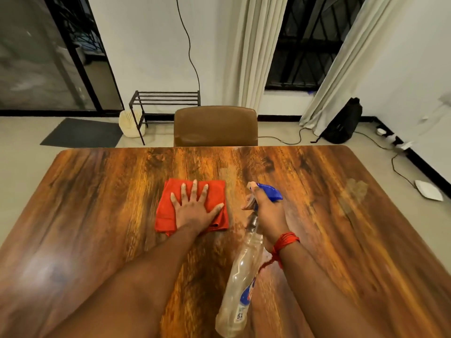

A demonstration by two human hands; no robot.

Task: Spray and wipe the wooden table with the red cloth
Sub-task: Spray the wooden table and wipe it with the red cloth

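On glossy table (317,191) — folded red cloth (166,211)

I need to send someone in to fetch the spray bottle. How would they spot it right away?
Look at the big wooden table with the brown chair at its far side. The spray bottle is above the table's near middle, gripped in the right hand, just right of the red cloth. It is clear plastic with a blue trigger head.

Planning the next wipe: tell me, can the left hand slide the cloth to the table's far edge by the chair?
Probably yes. The left hand lies flat on the cloth, and the table is bare up to the chair.
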